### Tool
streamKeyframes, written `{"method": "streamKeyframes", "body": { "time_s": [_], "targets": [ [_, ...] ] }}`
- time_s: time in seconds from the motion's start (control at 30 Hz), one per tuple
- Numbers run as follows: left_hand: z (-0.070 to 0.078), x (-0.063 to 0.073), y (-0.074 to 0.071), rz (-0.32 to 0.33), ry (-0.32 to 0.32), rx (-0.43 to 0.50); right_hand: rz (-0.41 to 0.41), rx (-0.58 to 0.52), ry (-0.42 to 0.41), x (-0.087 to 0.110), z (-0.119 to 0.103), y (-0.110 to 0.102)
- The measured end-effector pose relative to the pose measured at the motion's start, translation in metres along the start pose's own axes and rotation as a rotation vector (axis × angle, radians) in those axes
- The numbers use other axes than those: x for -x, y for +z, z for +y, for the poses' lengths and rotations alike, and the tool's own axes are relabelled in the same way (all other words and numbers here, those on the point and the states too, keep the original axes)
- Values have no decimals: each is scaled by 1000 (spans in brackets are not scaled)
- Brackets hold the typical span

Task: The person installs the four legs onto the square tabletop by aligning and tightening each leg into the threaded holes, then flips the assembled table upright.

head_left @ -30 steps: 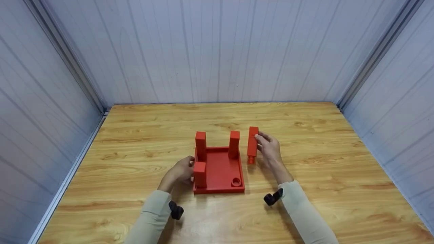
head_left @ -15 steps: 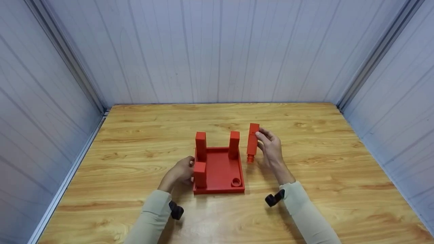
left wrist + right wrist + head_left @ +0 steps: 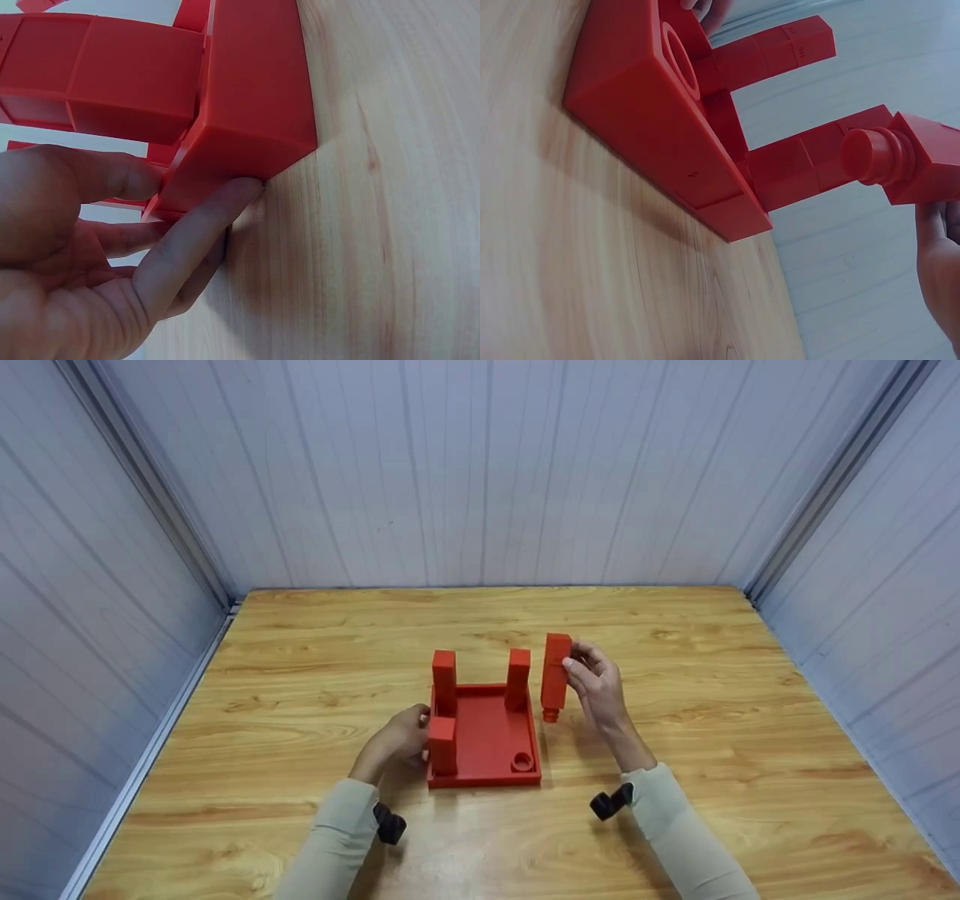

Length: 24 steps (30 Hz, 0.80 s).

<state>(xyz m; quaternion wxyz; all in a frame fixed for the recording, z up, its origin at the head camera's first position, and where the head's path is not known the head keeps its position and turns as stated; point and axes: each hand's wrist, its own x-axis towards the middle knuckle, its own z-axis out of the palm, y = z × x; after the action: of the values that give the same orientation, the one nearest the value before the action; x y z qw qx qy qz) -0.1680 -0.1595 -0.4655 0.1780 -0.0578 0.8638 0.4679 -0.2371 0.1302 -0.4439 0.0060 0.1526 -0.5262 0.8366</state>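
Note:
A red rimmed base point(image 3: 491, 735) lies on the table like an upturned tabletop. Three square red posts stand upright in it: one back left point(image 3: 444, 675), one back right point(image 3: 518, 671) and one front left point(image 3: 442, 746). Its front right corner shows a round socket point(image 3: 514, 763). My left hand point(image 3: 397, 736) grips the base's left wall, thumb at the rim and fingers low outside, as the left wrist view shows. Right of the base, my right hand point(image 3: 601, 690) pinches a loose red square post point(image 3: 556, 671) near its top. Its round ringed peg point(image 3: 870, 156) points downward, apart from the base.
The wooden table point(image 3: 720, 697) extends around the base on all sides. Pale panel walls point(image 3: 480, 472) close off the back and both sides. A small black camera point(image 3: 611, 802) sits at each wrist.
My right hand has lifted the loose post slightly, then brought it a little left, closer to the base, and more upright. The left hand and the base have stayed put.

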Motion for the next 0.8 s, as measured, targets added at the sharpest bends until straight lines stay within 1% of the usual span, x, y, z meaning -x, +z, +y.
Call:
{"method": "streamKeyframes", "body": {
  "time_s": [0.27,0.4,0.6,0.7,0.8],
  "targets": [
    [0,-1,-1,0,2,9,-121,16,-40,7,-2,2],
    [0,-1,0,1,-3,10,-147,41,-53,11,-3,4],
    [0,0,0,-5,-9,8,-166,78,-49,16,-3,6],
    [0,0,0,-9,-9,6,-178,114,-49,18,-3,6],
    [0,0,-1,-10,-6,6,-197,185,-63,19,-3,6]
  ]
}}
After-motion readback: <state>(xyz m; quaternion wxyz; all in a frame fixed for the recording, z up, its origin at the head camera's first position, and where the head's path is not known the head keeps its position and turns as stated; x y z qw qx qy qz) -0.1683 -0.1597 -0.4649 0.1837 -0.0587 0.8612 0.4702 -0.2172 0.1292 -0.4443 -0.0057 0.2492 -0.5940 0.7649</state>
